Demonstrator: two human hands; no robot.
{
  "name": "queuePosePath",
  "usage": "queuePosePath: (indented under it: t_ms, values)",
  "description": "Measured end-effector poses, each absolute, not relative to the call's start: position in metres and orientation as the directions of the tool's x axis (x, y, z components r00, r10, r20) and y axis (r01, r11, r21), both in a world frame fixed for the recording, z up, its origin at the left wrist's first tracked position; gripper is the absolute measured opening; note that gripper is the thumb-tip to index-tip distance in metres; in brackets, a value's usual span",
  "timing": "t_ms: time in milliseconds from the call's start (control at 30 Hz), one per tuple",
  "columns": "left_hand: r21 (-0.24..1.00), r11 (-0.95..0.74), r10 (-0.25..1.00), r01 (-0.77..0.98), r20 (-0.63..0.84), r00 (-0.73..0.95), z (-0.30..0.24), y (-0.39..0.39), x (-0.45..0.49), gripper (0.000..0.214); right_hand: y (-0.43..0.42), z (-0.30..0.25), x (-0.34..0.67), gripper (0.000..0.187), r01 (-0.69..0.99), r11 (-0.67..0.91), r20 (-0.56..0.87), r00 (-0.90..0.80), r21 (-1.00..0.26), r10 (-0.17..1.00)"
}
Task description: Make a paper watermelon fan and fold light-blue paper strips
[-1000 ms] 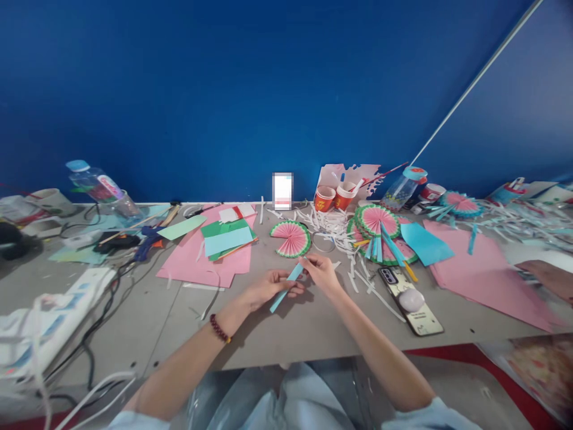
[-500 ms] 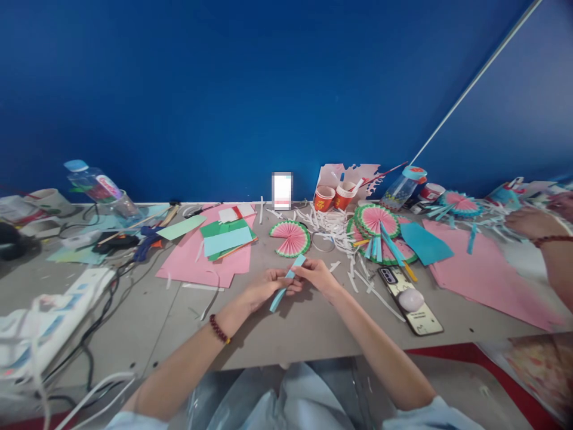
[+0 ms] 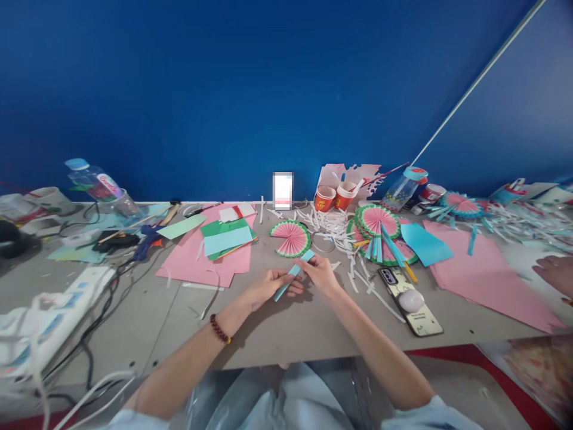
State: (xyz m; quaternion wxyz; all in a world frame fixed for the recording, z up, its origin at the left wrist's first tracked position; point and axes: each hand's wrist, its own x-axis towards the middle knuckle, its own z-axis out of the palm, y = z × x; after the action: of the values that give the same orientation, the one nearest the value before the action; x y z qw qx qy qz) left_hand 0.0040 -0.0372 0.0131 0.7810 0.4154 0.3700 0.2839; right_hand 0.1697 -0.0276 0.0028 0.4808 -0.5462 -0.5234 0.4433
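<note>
A narrow light-blue folded paper strip (image 3: 282, 291) slants up to the right between my hands, over the near middle of the table. Its lower part is gripped by my left hand (image 3: 278, 284), whose lower fingers curl beneath it. My right hand (image 3: 320, 273) pinches the strip close to its upper end. Just beyond my hands lies a pleated pink paper fan (image 3: 293, 237) with a green and white rim, spread into most of a circle with a gap at its left.
Left are pink sheets (image 3: 179, 263), green paper (image 3: 210, 229), a power strip (image 3: 54, 316) and a bottle (image 3: 96, 182). Right are paper cups (image 3: 325, 200), white paper scraps (image 3: 331, 227), finished-looking fans (image 3: 378, 222), a phone (image 3: 425, 319) and another person's hand (image 3: 555, 275).
The blue strip and my right hand have shifted slightly up and to the right; less of the strip shows below my left hand. The other person's hand has moved down, nearer the right edge.
</note>
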Motion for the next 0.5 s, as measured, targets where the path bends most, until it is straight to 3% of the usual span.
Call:
queuePosePath:
  t_ms: [233, 500]
  values:
    - [0.856, 0.504, 0.730, -0.113, -0.353, 0.586, 0.0106, -0.0357, 0.0016, 0.043, -0.0270, 0.0041, 0.1709, 0.043, 0.104, -0.054, -0.040, 0.132, -0.993, 0.990]
    - [0.865, 0.495, 0.737, -0.088, -0.365, 0.569, 0.0077, -0.0352, 0.0002, 0.042, -0.0287, 0.0100, 0.1688, 0.042, 0.046, -0.100, -0.094, 0.102, -0.994, 0.990]
